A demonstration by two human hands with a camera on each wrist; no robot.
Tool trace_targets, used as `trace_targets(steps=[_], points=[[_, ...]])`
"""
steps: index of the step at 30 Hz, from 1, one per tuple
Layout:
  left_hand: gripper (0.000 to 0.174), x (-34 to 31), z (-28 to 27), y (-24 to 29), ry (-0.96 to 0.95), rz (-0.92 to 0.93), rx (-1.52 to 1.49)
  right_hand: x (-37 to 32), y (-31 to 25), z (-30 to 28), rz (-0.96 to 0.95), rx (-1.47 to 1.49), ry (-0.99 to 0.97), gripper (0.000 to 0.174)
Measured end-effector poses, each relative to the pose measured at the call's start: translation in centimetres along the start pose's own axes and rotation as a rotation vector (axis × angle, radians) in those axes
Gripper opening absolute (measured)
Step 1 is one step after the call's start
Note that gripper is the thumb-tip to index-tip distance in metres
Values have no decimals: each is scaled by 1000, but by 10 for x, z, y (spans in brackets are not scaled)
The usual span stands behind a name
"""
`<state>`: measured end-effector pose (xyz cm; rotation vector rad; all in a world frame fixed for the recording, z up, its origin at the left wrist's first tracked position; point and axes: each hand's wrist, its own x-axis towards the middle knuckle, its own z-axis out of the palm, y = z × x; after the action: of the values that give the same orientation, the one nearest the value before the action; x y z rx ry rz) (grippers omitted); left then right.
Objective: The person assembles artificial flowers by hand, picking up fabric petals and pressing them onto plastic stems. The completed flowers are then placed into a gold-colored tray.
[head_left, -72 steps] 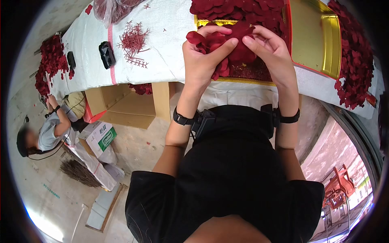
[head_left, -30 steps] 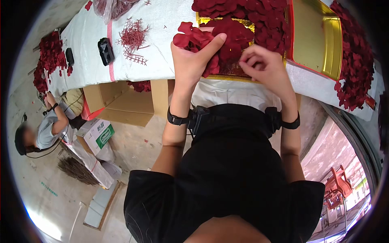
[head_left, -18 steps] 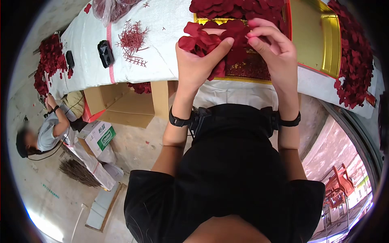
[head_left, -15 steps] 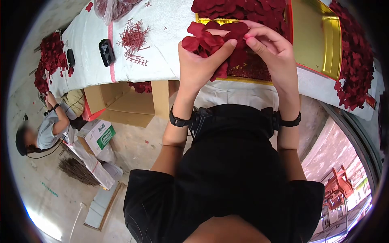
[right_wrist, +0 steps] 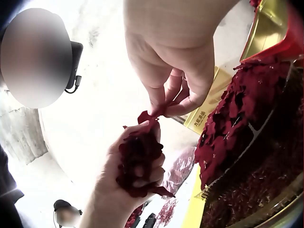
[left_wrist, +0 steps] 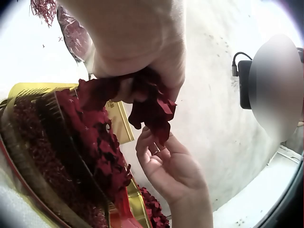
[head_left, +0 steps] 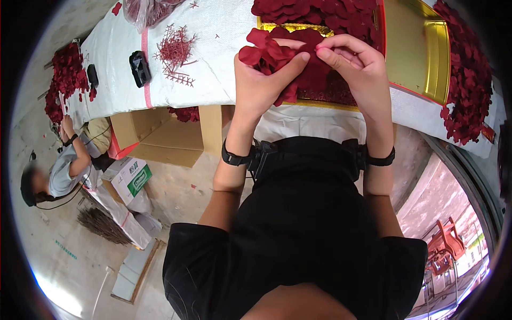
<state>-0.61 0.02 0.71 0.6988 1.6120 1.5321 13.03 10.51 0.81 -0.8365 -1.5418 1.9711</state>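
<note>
My left hand grips a bunch of dark red artificial petals, its thumb pressed across them. In the right wrist view the bunch of petals fills that palm, some edges sticking out past the fingers. My right hand pinches the edge of a petal between thumb and fingertips, right at the left thumb. From the left wrist view, my right hand has its palm turned up beneath the hanging petals. Both hands are over a gold-edged box holding red shreds and petals.
Layered petals lie in the box's far part. A gold tray and a petal heap are at right. Left on the white cloth lie thin red stems, a black object and a plastic bag. Another person sits at left.
About a second ago my right hand was lower, apart from the petals over the box. It has since risen to the bunch and pinches a petal. My left hand has kept its grip.
</note>
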Motion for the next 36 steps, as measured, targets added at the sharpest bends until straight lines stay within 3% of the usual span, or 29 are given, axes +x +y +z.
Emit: trace_targets(steps=[14, 26, 35, 36], points=[[14, 2, 0, -3, -52, 52, -114, 2, 11, 4, -44, 155, -30, 16], [11, -1, 3, 4, -12, 59, 1, 5, 17, 9, -293, 123, 123, 34], [12, 1, 0, -1, -21, 55, 32, 7, 26, 18, -484, 47, 188, 34], [12, 1, -1, -2, -13, 60, 22, 7, 23, 19, -421, 45, 197, 31]])
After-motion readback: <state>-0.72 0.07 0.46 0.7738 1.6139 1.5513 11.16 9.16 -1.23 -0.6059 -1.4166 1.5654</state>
